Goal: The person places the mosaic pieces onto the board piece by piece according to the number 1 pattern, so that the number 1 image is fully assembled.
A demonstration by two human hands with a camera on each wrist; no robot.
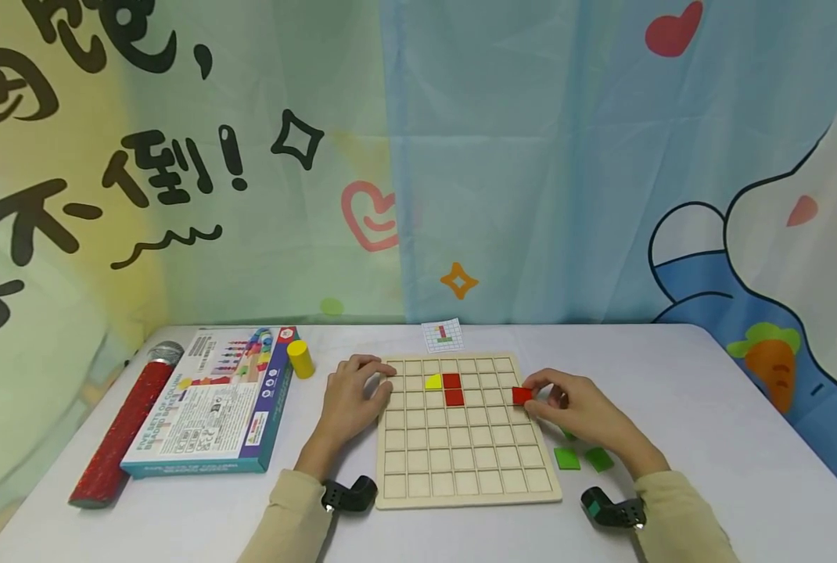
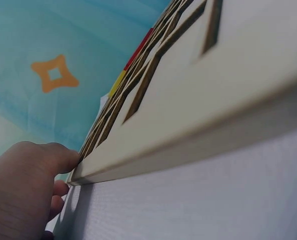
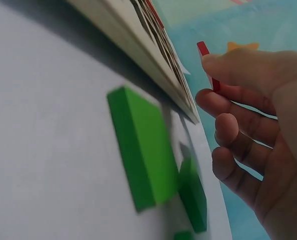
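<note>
A wooden grid board [image 1: 470, 502] lies flat on the white table. Near its top sit a yellow piece [image 1: 433, 381] and two red square tiles [image 1: 454, 397], one red above the other. My left hand [image 1: 353, 397] holds the board's left edge near the far corner; in the left wrist view its thumb [image 2: 63, 157] lies on the rim, other fingers lower beside it. With thumb and fingers, my right hand [image 1: 579, 407] pinches another red square tile [image 1: 521, 396] above the board's right edge; the right wrist view shows that tile [image 3: 202, 49] edge-on, its other fingers loosely curled.
Green square tiles [image 1: 567, 459] lie right of the board, one partly hidden under my right hand. A small pattern card [image 1: 450, 324] lies behind the board. To the left are a yellow cylinder [image 1: 301, 360], a flat box [image 1: 200, 407] and a red tube [image 1: 130, 426]. A printed curtain [image 1: 489, 180] hangs behind.
</note>
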